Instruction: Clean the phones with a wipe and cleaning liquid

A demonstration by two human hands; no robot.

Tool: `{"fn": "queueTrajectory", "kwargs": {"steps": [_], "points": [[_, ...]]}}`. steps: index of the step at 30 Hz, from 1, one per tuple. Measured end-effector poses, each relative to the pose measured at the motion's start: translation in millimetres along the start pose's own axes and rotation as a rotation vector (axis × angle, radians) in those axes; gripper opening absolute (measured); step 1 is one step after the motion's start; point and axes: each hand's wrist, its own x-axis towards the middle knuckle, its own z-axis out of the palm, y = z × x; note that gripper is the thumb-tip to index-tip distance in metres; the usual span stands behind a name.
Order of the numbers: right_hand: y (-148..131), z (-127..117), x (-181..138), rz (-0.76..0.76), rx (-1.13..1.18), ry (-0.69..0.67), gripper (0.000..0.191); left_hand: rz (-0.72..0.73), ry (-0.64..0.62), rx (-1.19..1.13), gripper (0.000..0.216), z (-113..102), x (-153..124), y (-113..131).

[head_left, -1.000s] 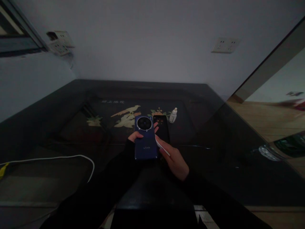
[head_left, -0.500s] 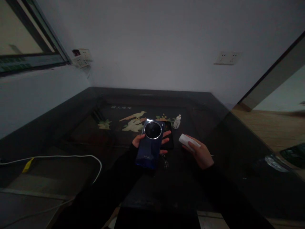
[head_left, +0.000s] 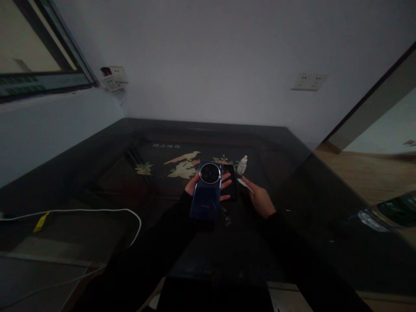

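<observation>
My left hand (head_left: 191, 185) is closed around a dark blue phone (head_left: 205, 199) with its back up, showing a big round camera ring and "vivo" lettering. Fingertips stick out past the phone's right edge. In my right hand (head_left: 260, 199) is a folded white tissue (head_left: 245, 185), now seen nearly edge-on. Just beyond it a small white dropper bottle (head_left: 242, 166) stands upright on the dark table. Behind the left fingers lies a second, black phone (head_left: 232, 186), partly hidden. A small shiny charm (head_left: 226, 219) rests below it.
The dark table (head_left: 286, 173) has a bird-and-flower inlay (head_left: 185, 167). A white cable (head_left: 97, 211) with a yellow tag (head_left: 41, 222) runs along the left. On the right is a bottle-like object (head_left: 398, 210). Wall sockets (head_left: 308, 81) are on the far wall.
My right hand has moved left and inward with the tissue, close to the base of the dropper bottle. The blue phone in my left hand has tilted and shifted slightly.
</observation>
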Motion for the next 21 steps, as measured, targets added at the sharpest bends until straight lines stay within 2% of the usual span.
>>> {"fn": "queueTrajectory", "kwargs": {"steps": [1,2,3,4,6,9,12,15,16,20,21], "points": [[-10.7,-4.0,-2.5,0.004,0.01,0.027,0.045,0.02,0.008,-0.009,0.071,-1.4,1.5,-1.5],[-23.0,-7.1,-4.3,-0.015,0.062,0.137,0.044,0.041,0.02,-0.018,0.075,-3.0,3.2,-3.2],[-36.0,-8.8,-5.2,-0.08,0.102,0.207,0.044,0.054,0.035,-0.028,0.079,-4.7,4.8,-5.0],[-48.7,-8.7,-5.3,-0.183,0.125,0.213,0.046,0.059,0.053,-0.033,0.082,-6.5,6.4,-6.7],[-70.3,-2.7,-4.3,-0.396,0.119,0.107,0.049,0.051,0.087,-0.016,0.086,-9.7,8.7,-9.0],[-89.5,13.3,-7.3,-0.55,0.017,-0.018,0.048,0.063,0.118,0.059,0.091,-12.7,10.4,-8.9],[-98.0,22.0,-19.2,-0.692,-0.096,-0.157,0.044,0.074,0.117,0.049,0.089,-12.9,10.5,-7.3],[-99.4,16.8,-24.5,-0.896,-0.16,-0.27,0.04,0.044,0.06,-0.062,0.083,-11.0,9.3,-9.0],[-98.5,13.6,-22.9,-0.922,-0.18,-0.263,0.039,0.034,0.041,-0.097,0.081,-10.3,8.7,-10.3],[-95.0,6.6,-12.6,-0.76,-0.275,-0.106,0.039,0.04,0.01,-0.181,0.079,-9.3,7.1,-13.9],[-95.5,7.2,-11.7,-0.794,-0.275,-0.13,0.038,0.037,0.004,-0.199,0.078,-9.4,6.9,-14.1]]}}
